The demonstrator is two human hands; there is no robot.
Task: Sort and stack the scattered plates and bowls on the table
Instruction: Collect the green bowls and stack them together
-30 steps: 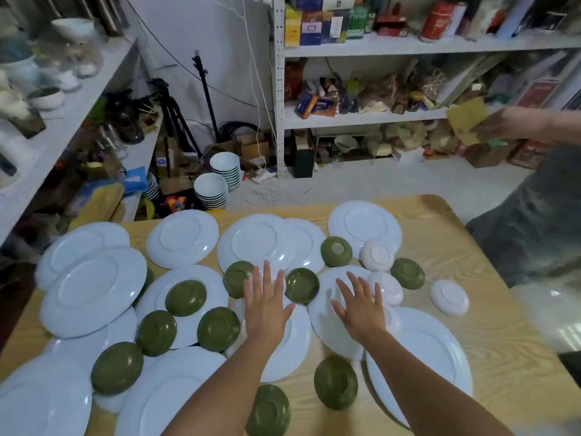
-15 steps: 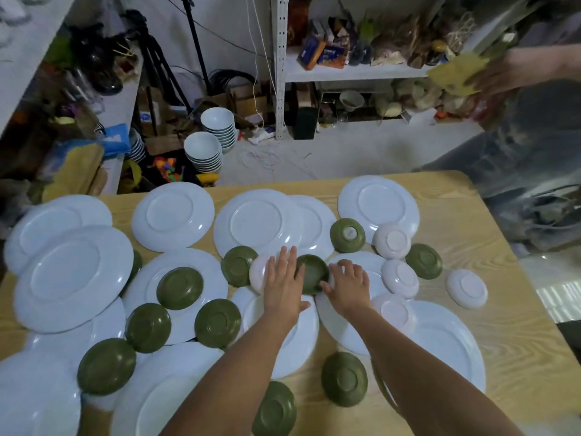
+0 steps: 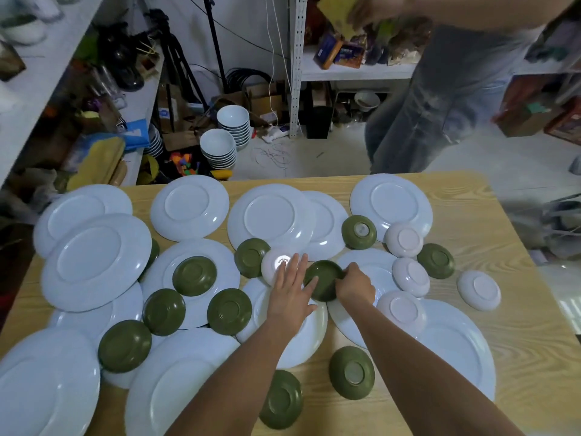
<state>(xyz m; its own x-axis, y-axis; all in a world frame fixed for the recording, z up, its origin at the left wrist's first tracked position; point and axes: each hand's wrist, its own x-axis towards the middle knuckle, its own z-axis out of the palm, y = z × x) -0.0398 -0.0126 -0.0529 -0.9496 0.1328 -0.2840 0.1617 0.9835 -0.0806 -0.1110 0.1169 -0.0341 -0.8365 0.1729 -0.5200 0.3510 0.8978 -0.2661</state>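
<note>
the right hand (image 3: 355, 286) was curled over the near-right rim of a green bowl (image 3: 322, 278), fingers hooked on the edge and gripping it; the bowl sat tipped rather than flat, in the middle of the scatter on the wooden table (image 3: 471, 215). the left hand (image 3: 289, 291) lay open with straight fingers, its tips on a small white bowl (image 3: 275, 264) just left of the grip and its inner edge against the green bowl's left wall.

the risk, as i judged it, lay in the crowding. the gripped bowl leaned over a white plate (image 3: 371, 265) directly under the grip, and a pale bowl (image 3: 401, 309) sat just beside the right wrist. a lift that swung wide could clip either and send it skating. the hold was one-sided, on the rim only, so the bowl might pivot and slip out if raised fast. the flat left fingertips could also shove the small white bowl into the neighbouring green bowl (image 3: 251, 258) touching it on the side away from the grip.

the bowls looked like smooth moulded plastic or melamine, matte olive or glossy off-white, round with a low foot ring, most lying upside down. the plates (image 3: 191, 209) were broad, thin and glossy white with wide flat rims, several overlapping — slick surfaces, likely to slide on each other and on the grained tabletop.
</note>
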